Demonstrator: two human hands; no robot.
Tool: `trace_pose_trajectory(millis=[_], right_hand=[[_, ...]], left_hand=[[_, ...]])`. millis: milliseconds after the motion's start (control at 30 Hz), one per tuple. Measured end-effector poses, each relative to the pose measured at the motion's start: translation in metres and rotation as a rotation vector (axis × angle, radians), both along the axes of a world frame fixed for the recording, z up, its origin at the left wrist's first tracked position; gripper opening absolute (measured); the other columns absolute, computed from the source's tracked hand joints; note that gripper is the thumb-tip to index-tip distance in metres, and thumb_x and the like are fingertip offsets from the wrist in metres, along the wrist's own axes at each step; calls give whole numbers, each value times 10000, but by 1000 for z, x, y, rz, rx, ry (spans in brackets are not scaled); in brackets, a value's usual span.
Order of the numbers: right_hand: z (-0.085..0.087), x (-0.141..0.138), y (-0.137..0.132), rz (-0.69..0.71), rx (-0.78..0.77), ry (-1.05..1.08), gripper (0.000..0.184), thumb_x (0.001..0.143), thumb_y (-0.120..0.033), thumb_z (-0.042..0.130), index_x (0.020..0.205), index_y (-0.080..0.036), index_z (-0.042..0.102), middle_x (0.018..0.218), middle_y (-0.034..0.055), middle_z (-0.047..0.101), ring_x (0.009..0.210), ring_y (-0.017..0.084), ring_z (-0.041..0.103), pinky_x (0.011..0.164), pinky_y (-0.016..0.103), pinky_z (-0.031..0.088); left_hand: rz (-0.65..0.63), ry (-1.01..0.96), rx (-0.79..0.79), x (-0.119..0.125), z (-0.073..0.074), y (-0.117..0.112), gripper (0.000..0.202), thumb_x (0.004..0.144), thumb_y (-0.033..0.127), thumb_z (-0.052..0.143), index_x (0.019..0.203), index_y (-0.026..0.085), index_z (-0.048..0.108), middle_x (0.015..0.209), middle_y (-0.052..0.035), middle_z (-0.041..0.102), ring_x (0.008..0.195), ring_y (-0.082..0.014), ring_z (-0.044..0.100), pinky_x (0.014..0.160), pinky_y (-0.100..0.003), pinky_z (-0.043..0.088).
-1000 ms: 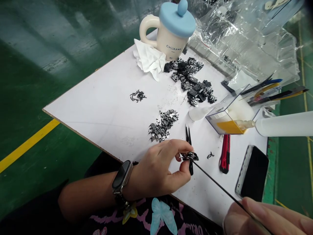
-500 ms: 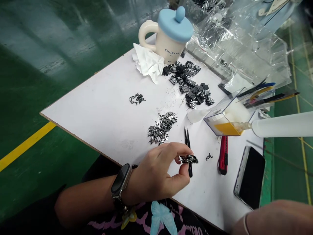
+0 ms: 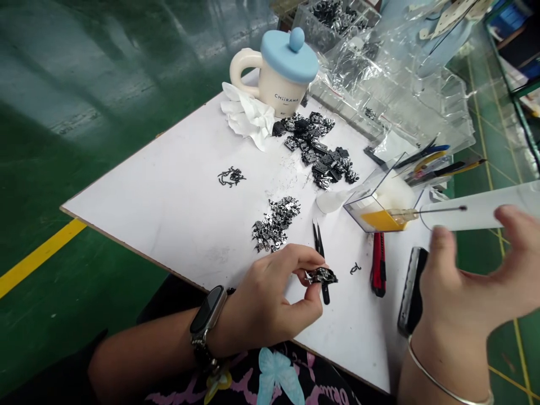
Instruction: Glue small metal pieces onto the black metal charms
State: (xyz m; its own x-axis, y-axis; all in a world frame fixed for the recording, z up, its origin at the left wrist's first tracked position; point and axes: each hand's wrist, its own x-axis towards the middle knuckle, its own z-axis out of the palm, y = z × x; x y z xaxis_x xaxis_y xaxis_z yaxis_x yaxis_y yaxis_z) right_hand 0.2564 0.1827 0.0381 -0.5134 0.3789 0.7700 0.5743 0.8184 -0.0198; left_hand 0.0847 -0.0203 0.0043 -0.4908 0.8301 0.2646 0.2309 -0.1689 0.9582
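My left hand (image 3: 274,292) pinches a small dark, shiny metal part (image 3: 321,275) between thumb and fingertips, above the table. Just behind and partly under that part lie black tweezers (image 3: 318,239). My right hand (image 3: 472,281) is raised at the right, thumb and fingers spread, holding nothing that I can see. Near its fingertips a white bottle (image 3: 481,207) with a narrow amber tip lies sideways, the tip resting at a clear box (image 3: 367,208). A thin dark rod (image 3: 442,209) shows across the bottle.
On the white table (image 3: 147,208) are a pile of small metal pieces (image 3: 276,222), black parts (image 3: 324,152), black bits (image 3: 231,176), a lidded mug (image 3: 280,84), tissue (image 3: 248,121), a red cutter (image 3: 378,264) and a phone (image 3: 411,292). Clear plastic trays (image 3: 422,107) stand behind.
My right hand has risen from the lower right corner toward the white bottle, fingers spreading. My left hand still pinches the metal part, which looks slightly turned. The view has shifted a little.
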Motion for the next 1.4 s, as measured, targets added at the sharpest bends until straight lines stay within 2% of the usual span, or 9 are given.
trace_pose_trajectory(millis=[67,133,233,300,433,633,900,1167,1400], right_hand=[[5,-13,-14,-38,69,41,695,650,-300,796,1280,-140,549,1215,166,573,1108,455,499,880,588,355],[7,-24,-31,142,0,1,706,682,-357,757,1306,-133,517,1157,164,595,1046,409,547,831,530,403],[7,-36,-57,436,-241,-203,486,772,-332,686,1212,-174,556,1078,125,627,957,329,577,821,481,380],[5,-41,-70,499,-315,-293,353,793,-315,687,1106,-182,592,1064,114,634,954,308,558,830,471,359],[-1,-44,-79,507,-263,-253,231,799,-303,709,994,-200,640,981,77,670,898,279,533,786,446,336],[-1,-44,-75,519,-222,-256,188,814,-311,701,955,-192,667,908,70,679,836,249,506,745,418,317],[0,-42,-75,539,-219,-277,213,811,-319,703,965,-177,665,905,79,678,822,251,495,738,421,308],[0,-43,-77,544,-211,-290,207,824,-335,692,949,-171,673,892,71,688,809,242,498,724,417,296],[-1,-44,-78,534,-195,-281,207,823,-348,692,939,-178,678,867,57,693,789,231,499,717,418,291]], left_hand=[[-16,-82,-22,-1,-1,1,296,727,60,574,999,173,544,890,-25,668,779,-125,651,709,-205,555],[-20,-179,-47,-3,-2,3,302,724,70,592,996,187,534,880,-20,669,794,-129,657,698,-193,561],[-36,-319,-67,-6,-3,4,289,722,100,617,982,194,533,841,-17,661,736,-122,652,656,-186,563],[-77,-422,-82,-8,-2,5,282,723,113,627,976,189,528,831,-21,657,715,-120,647,657,-192,560],[-148,-599,-152,-10,1,6,285,749,145,660,986,189,508,835,-11,643,733,-109,633,716,-199,542],[-202,-700,-182,-12,3,4,312,747,132,691,985,190,499,839,0,654,750,-98,628,747,-191,521],[-219,-756,-160,-12,-1,2,279,811,213,690,1019,202,504,838,4,654,737,-100,640,733,-207,520],[-184,-749,-173,-12,2,3,317,784,177,688,1006,205,464,753,34,621,652,-93,626,670,-211,518],[-168,-729,-194,-13,2,2,302,775,169,682,969,210,455,751,38,624,648,-95,619,658,-218,515]])
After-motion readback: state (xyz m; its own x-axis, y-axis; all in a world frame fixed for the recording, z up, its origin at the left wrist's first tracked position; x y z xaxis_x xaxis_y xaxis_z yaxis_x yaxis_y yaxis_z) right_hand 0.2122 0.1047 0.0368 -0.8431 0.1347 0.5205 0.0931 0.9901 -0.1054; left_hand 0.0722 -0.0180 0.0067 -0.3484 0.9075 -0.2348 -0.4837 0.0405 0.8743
